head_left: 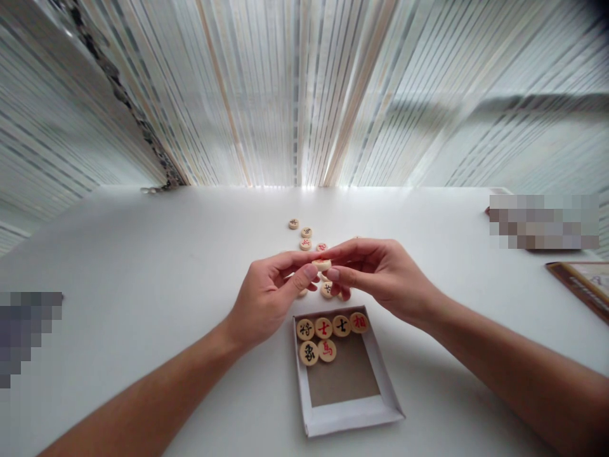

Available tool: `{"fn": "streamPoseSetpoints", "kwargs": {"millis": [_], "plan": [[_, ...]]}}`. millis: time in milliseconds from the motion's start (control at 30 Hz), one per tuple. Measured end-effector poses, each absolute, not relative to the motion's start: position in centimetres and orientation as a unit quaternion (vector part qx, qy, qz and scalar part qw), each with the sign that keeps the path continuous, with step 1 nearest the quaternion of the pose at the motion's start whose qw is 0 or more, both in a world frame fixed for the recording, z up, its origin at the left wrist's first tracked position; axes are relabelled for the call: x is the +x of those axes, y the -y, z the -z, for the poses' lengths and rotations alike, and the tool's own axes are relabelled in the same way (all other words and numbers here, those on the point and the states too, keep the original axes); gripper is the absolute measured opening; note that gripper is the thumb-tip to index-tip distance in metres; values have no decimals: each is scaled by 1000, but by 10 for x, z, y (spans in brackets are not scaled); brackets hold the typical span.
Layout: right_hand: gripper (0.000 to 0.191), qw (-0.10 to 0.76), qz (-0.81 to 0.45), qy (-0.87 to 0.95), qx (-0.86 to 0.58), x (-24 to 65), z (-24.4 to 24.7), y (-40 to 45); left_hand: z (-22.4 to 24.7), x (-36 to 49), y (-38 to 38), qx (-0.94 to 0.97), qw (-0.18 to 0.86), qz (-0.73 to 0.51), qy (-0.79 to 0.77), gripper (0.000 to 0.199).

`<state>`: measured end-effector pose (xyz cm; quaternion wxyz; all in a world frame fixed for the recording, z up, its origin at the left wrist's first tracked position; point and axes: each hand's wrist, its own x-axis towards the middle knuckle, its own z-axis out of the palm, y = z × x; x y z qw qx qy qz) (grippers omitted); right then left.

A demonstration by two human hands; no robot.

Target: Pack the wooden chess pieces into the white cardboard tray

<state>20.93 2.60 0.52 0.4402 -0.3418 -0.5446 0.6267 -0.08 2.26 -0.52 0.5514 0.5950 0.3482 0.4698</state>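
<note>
Beyond the far edge of the shallow box [354,417], the left hand [266,292] and right hand [387,276] together pinch a round piece [322,265] above the tabletop [143,273]; four pieces [323,328] line that edge inside.

2 hands [265,289], 1 held pc [322,265], 1 tray [352,416] w/ 6 pcs [323,328], loose pcs [305,244] part-hidden, ct unclear

Pale round piece [322,265]; red-marked top
</note>
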Motion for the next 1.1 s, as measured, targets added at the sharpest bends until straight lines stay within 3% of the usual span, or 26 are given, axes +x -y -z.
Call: {"fn": "streamPoseSetpoints", "kwargs": {"millis": [667,1100], "plan": [[29,392,-659,530,-363,212,-1,-27,9,3,-21,568,592,-504,-272,31],[42,362,-626,551,-416,208,-4,-23,13,0,-19,692,503,-454,-248,32]]}}
